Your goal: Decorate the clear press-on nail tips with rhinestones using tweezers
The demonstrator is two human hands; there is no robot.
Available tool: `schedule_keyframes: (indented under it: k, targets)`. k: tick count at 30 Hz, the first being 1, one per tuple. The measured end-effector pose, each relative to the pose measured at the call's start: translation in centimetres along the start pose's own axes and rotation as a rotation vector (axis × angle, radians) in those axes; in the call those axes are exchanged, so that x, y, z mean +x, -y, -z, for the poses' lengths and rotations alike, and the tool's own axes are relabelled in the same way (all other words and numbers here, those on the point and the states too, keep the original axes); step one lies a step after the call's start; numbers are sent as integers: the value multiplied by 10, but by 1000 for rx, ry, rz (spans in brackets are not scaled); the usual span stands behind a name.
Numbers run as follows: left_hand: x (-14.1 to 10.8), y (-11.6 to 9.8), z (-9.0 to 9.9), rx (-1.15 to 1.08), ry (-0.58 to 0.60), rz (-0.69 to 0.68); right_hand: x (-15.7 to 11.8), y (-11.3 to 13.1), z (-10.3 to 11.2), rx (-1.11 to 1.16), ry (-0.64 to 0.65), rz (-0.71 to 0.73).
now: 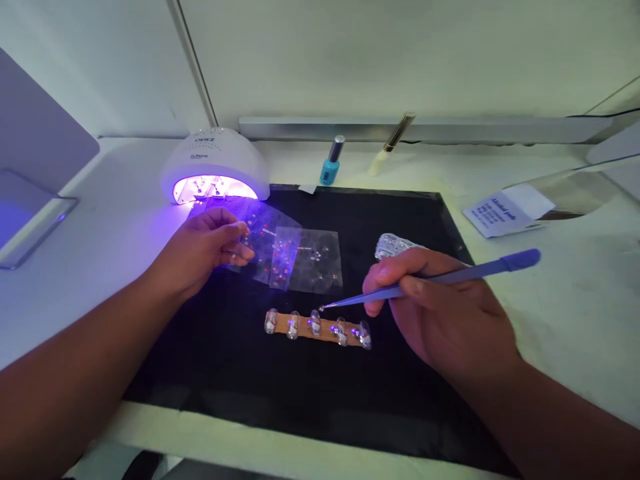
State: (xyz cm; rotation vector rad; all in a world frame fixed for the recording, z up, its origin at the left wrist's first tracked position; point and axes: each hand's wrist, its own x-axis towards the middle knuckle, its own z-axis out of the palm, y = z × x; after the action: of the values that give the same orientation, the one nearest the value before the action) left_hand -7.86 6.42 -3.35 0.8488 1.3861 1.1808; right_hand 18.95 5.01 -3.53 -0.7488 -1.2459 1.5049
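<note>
My right hand (445,307) grips blue tweezers (470,272), their tip pointing left and down. At the tip is a tiny shiny bit, just above the middle of a row of clear false nails with red and white designs (315,323). Several such nails sit across a brown strip (303,325) on the black mat (240,373). My left hand (210,243) is raised over the clear sticker sheets (320,260), thumb and fingers drawn together. Whatever small thing those fingertips hold is too small to name.
A white nail lamp (220,157) glows purple at the back left. Behind the mat stand a blue polish bottle (331,167) and a gold-capped tube (393,143). A silvery packet (393,245) lies behind my right hand, and an alcohol pads box (505,210) farther right.
</note>
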Motion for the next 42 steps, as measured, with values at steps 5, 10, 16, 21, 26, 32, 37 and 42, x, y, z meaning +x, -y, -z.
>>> schedule_keyframes:
  k: [5, 10, 16, 21, 26, 32, 37, 42]
  targets:
    - [3, 1, 5, -15, -3, 4, 2, 1, 2, 16, 3, -37]
    - [6, -3, 9, -121, -70, -90, 3, 0, 4, 41, 6, -62]
    - [9, -4, 11, -165, -80, -103, 4, 1, 5, 59, -18, -85]
    - [11, -2, 11, -164, -69, -102, 6, 2, 6, 48, -7, -77]
    - [10, -3, 9, -149, -82, -105, 6, 0, 8, 44, 1, -73]
    - [9, -1, 9, -138, -53, -85, 5, 1, 9, 37, 3, -84]
    - [9, -1, 9, -120, -51, -74, 4, 2, 10, 42, 8, -93]
    - [9, -2, 9, -51, -86, -67, 4, 2, 12, 44, 4, -102]
